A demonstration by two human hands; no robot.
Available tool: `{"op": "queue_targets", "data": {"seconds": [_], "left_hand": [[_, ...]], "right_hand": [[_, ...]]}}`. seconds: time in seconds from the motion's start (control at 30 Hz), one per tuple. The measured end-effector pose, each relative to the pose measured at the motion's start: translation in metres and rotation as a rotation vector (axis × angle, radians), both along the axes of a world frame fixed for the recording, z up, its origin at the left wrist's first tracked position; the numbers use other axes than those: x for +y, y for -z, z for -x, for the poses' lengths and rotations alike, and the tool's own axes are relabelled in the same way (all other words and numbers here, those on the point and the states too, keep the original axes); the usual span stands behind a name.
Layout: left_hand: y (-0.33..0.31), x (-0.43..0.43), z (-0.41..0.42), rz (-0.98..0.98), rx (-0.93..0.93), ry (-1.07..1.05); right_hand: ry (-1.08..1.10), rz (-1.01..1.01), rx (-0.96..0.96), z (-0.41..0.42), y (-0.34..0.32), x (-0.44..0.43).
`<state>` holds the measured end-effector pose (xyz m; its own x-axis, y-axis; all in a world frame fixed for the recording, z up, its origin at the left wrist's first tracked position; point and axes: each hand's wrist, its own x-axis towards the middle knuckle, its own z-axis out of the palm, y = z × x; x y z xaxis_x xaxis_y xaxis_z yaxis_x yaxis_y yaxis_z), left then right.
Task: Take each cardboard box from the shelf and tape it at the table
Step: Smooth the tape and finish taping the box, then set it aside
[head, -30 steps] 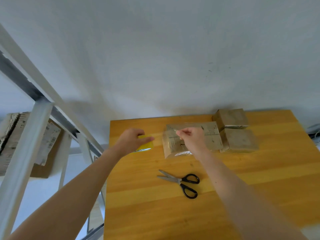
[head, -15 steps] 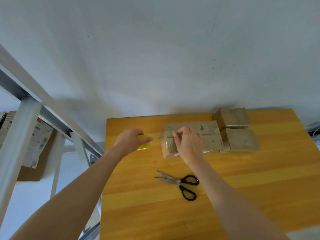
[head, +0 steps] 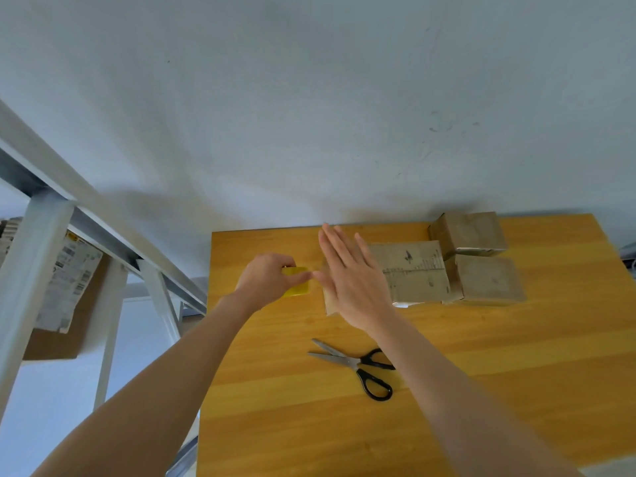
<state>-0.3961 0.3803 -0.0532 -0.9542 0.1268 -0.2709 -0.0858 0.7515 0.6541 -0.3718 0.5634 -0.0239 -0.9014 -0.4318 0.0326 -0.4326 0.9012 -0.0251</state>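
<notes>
The right hand [head: 351, 287] is flat, fingers straight, over the left end of the wide brown cardboard box [head: 416, 273]. This box lies at the back of the yellow wooden bench [head: 481, 390], touching two small brown boxes [head: 488, 278]. The left hand [head: 266, 284] is curled round a yellow tape holder [head: 298, 290] just beside it.

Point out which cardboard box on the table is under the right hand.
The wide, flat box, leftmost of the three: the right hand lies open over its left end. The smaller rear box and front box are untouched.
</notes>
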Motion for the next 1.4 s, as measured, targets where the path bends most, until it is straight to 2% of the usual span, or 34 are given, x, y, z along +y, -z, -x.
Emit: {"op": "queue_targets", "data": {"seconds": [0.1,0.17,0.37,0.6,0.87,1.13,1.4], "left_hand": [[0.002,0.0,0.0,0.02,-0.013,0.017],[0.003,-0.002,0.0,0.041,-0.028,0.024],[-0.005,-0.008,0.0,0.062,-0.059,0.058],[-0.019,-0.007,-0.007,0.186,-0.023,0.13],[-0.058,-0.011,-0.015,0.38,0.054,0.401],[-0.1,-0.021,-0.019,0.53,0.404,0.362],[-0.106,0.004,-0.031,0.385,0.442,0.131]], "right_hand": [[-0.029,-0.097,-0.251,0.005,0.006,0.003],[-0.018,-0.133,-0.309,0.008,0.008,0.005],[-0.053,-0.13,-0.356,0.015,0.007,0.004],[-0.137,-0.321,-0.362,0.014,-0.014,0.012],[-0.077,-0.123,-0.285,-0.001,-0.038,0.02],[-0.02,0.092,-0.237,-0.006,-0.06,0.024],[0.036,0.298,-0.235,-0.013,-0.072,0.055]]}}
